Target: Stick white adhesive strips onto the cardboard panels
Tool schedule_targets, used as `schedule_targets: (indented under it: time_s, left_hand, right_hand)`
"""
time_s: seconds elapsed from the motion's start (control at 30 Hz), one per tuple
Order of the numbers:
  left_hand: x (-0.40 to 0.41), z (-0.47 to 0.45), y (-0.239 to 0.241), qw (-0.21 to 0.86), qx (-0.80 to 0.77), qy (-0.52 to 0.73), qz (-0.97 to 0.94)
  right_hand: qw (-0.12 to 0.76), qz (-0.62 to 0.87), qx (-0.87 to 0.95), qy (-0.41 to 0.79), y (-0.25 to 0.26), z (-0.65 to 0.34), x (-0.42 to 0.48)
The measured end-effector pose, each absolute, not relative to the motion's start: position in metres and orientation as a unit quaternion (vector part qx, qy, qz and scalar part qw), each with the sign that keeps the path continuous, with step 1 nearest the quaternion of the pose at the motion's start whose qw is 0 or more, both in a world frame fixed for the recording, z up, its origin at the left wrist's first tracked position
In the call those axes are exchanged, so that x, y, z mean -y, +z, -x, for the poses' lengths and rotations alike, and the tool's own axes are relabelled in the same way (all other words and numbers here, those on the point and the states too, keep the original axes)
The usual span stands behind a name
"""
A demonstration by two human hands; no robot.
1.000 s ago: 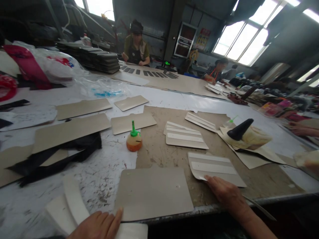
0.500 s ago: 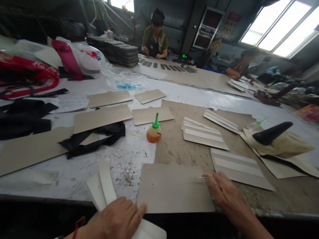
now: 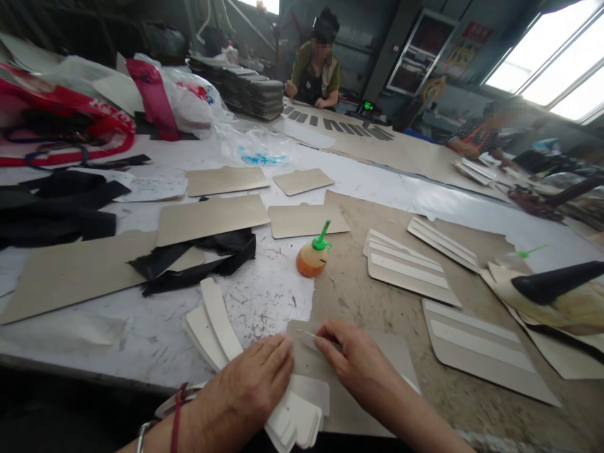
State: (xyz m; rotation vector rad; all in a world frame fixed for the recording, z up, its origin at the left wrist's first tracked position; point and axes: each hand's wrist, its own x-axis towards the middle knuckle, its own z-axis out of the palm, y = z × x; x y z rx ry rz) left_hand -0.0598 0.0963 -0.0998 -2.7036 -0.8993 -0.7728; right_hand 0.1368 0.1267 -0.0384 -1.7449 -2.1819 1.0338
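My left hand (image 3: 255, 384) rests on a fanned stack of white curved strips (image 3: 218, 324) at the near table edge, its fingers closed over them beside the grey card panel (image 3: 401, 358). My right hand (image 3: 358, 365) lies on that panel and pinches a thin needle-like tool (image 3: 309, 333) whose tip points left, toward my left fingertips. The two hands almost touch over the panel's left part.
An orange glue bottle with a green nozzle (image 3: 312, 255) stands just beyond the panel. Panels with white strips (image 3: 406, 267) lie right, black fabric strips (image 3: 198, 261) and bare cards (image 3: 212, 217) left. A black cone tool (image 3: 552, 280) sits far right. Two other people work across the table.
My right hand moved left across the panel until it met my left hand. The left hand pushed forward onto the white strips. The view shifted left and down.
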Motion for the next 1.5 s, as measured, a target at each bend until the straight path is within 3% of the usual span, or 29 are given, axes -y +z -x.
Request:
schedule_targets:
  time_s: [0.5,1.07,1.23,1.5]
  left_hand:
    - [-0.098,0.067,-0.101,0.042,0.305,-0.251,0.918]
    - [-0.093,0.062,-0.129,0.063,0.330,-0.249,0.908]
    - [-0.094,0.061,-0.131,0.069,0.338,-0.249,0.905]
    - [-0.098,0.067,-0.114,0.094,0.311,-0.150,0.934]
  right_hand:
    - [-0.025,0.596,0.760,0.259,-0.053,-0.108,-0.145]
    - [-0.107,0.611,0.761,0.191,-0.044,-0.094,-0.145]
    - [-0.115,0.643,0.738,0.168,-0.038,-0.135,-0.135]
    - [-0.085,0.701,0.684,0.185,-0.048,-0.210,-0.121]
